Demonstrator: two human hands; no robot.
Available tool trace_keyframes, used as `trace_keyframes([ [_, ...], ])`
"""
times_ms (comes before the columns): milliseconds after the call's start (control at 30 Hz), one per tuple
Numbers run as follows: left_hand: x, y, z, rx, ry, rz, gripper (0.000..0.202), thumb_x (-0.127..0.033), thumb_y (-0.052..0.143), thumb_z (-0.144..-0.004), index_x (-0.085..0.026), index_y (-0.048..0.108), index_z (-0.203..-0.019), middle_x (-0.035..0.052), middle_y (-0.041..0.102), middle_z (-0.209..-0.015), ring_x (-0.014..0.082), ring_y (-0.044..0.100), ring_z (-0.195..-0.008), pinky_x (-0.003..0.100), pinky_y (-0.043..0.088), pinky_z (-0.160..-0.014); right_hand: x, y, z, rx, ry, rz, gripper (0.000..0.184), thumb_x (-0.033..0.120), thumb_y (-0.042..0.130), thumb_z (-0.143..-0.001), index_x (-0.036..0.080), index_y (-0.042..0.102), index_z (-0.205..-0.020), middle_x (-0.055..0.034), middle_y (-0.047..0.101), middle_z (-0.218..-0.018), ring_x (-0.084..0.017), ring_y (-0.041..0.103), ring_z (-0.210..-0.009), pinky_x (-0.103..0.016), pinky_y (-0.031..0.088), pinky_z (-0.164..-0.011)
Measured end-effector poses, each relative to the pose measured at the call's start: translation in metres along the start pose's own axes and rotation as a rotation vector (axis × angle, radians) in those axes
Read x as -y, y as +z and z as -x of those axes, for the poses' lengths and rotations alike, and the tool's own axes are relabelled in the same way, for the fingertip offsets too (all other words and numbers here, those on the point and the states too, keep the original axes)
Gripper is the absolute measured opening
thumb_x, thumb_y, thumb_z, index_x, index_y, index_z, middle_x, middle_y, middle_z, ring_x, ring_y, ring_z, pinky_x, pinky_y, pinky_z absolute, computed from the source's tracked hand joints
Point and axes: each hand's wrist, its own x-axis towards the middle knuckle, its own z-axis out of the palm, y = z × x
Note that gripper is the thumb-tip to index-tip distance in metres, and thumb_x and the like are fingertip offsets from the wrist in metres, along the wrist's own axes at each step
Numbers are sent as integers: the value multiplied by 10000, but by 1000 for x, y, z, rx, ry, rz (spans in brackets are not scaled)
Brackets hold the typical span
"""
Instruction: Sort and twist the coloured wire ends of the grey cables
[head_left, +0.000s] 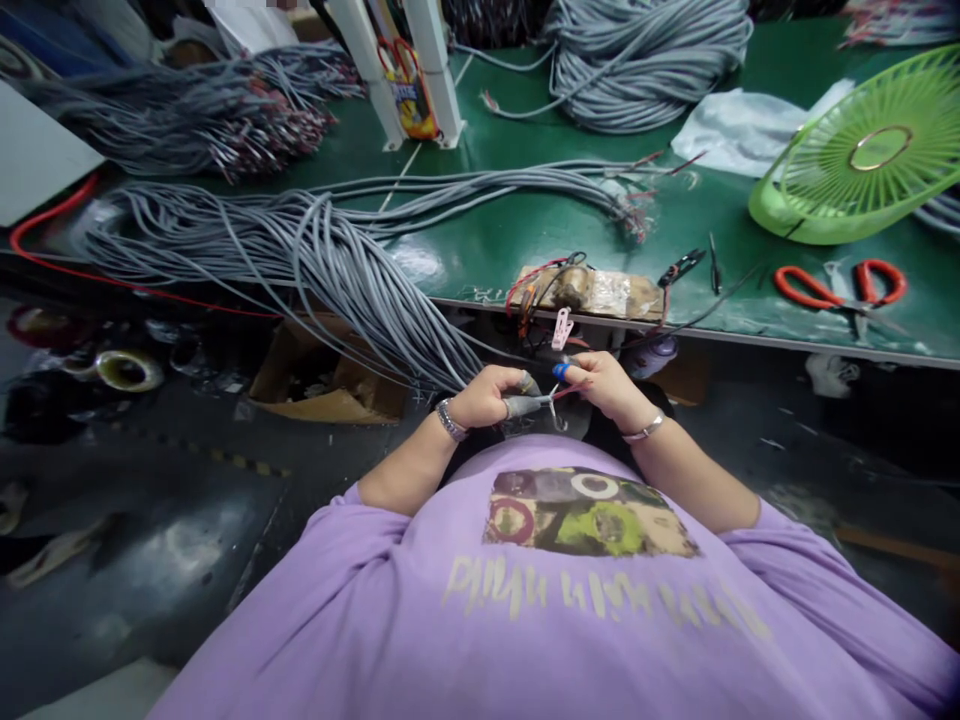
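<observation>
Close to my body, just off the bench's front edge, my left hand [491, 396] pinches a grey cable [534, 402] near its stripped end, with grey covers on the fingertips. Thin wires fan out of that end, one of them reddish. My right hand [606, 388], with a blue band on a finger, is closed on these wires [568, 391] to the right of the left hand. Beyond the hands a pink clip [562, 329] stands at the edge of a taped wooden block [600, 291]. A large bundle of grey cables [352, 280] drapes off the bench toward my left hand.
On the green bench [465, 268] lie orange-handled scissors [844, 292], black cutters [682, 267] and a slim pointed tool [715, 265]. A green fan [862, 150] stands at the right. A cable coil [645, 60] sits at the back. Below is a cardboard box [322, 375].
</observation>
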Motion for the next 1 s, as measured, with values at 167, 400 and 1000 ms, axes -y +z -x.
trace_keyframes([
  [167, -2, -3, 13, 9, -22, 86, 338, -466, 739, -770, -129, 710, -781, 43, 677, -692, 130, 613, -617, 239, 502, -597, -14, -11, -10, -311, -63, 63, 395, 436, 643, -704, 193, 404, -504, 51, 337, -480, -63, 278, -483, -235, 212, -456],
  [400, -1, 2, 11, -400, 112, 2, 286, -413, 736, -790, -134, 717, -847, 43, 687, -749, 123, 621, -671, 236, 517, -641, -18, -17, -22, -101, 102, -361, 596, 795, 538, -738, 201, 493, -712, 22, 496, -585, -94, 402, -477, -243, 377, -483],
  [1000, 18, 11, -33, -475, 127, 59, 328, -435, 731, -786, -115, 699, -849, 46, 711, -804, 132, 634, -731, 259, 525, -724, -5, 8, -52, 9, 129, -839, 493, 643, 697, -758, 200, 507, -650, 45, 490, -529, -69, 414, -453, -196, 376, -438],
])
